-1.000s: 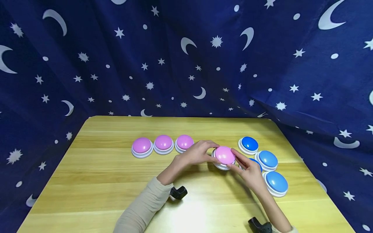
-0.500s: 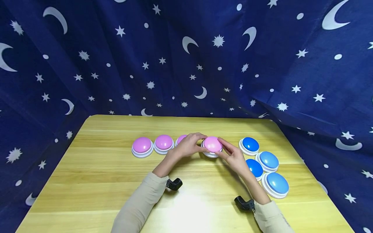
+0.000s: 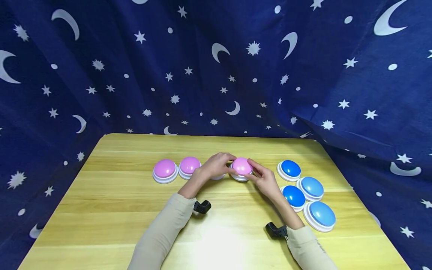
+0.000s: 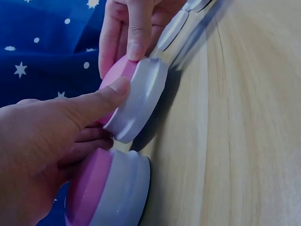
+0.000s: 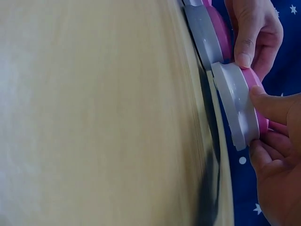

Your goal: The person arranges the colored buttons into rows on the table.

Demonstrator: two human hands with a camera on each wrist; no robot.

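Both hands hold one pink dome push button [image 3: 242, 166] by its sides, at the right end of a row of pink buttons. My left hand [image 3: 216, 166] grips its left side and my right hand [image 3: 264, 182] its right side, thumbs toward me. In the left wrist view the button's white base [image 4: 143, 101] is tilted, with a shadow beneath it on the table. Another pink button [image 4: 89, 188] sits close beside it there. In the head view my left hand mostly hides that neighbour, leaving part of its white base [image 3: 218, 177] showing.
Two more pink buttons, a left one [image 3: 164, 168] and a middle one [image 3: 189, 165], continue the row leftward. Several blue buttons [image 3: 312, 186] cluster at the right of the wooden table [image 3: 101, 210]. A dark blue star-and-moon curtain [image 3: 189, 86] hangs behind the far edge.
Both hands have carried the pink button left and away from me, from beside the blue buttons to the end of the pink row. The last half second shows only a small leftward shift.
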